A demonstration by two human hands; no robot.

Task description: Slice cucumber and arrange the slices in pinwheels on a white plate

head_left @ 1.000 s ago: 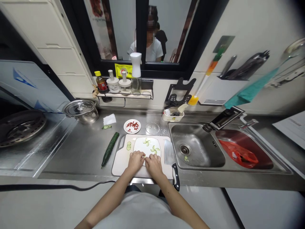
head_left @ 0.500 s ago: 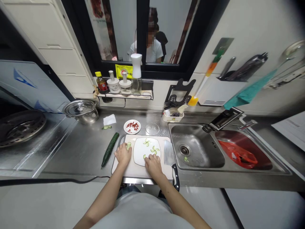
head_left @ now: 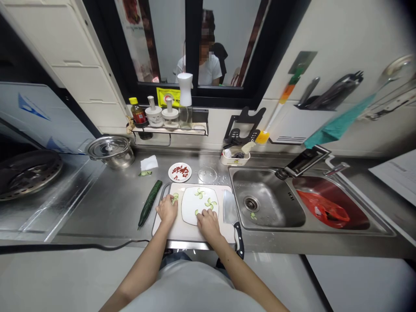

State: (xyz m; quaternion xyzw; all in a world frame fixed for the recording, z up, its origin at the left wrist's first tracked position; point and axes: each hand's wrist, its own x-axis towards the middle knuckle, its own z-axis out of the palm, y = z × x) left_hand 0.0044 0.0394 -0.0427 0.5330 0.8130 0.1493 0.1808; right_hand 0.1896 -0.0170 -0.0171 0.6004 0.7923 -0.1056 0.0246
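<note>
A white square plate (head_left: 191,203) lies on the pale cutting board (head_left: 188,234), with curved cucumber slices (head_left: 211,203) laid out in pinwheels on it. My right hand (head_left: 208,223) is over the plate's lower right part, fingers bent together beside a small slice (head_left: 196,212); what they pinch is too small to make out. My left hand (head_left: 167,210) rests at the board's left side with its fingers by a few cucumber slices (head_left: 175,197), and its fingertips are partly hidden. A cleaver (head_left: 229,207) lies along the board's right side. Left of the board is a whole cucumber (head_left: 150,203).
Behind the board are a small plate of red pieces (head_left: 180,172) and a clear lid (head_left: 207,174). A lidded pot (head_left: 112,151) stands at the left. The sink (head_left: 269,199) is at the right, holding a red bag (head_left: 325,210). A seasoning rack (head_left: 169,129) hangs behind.
The view has shifted very slightly. Both hands keep nearly the same places, and the slices on the plate look unchanged.
</note>
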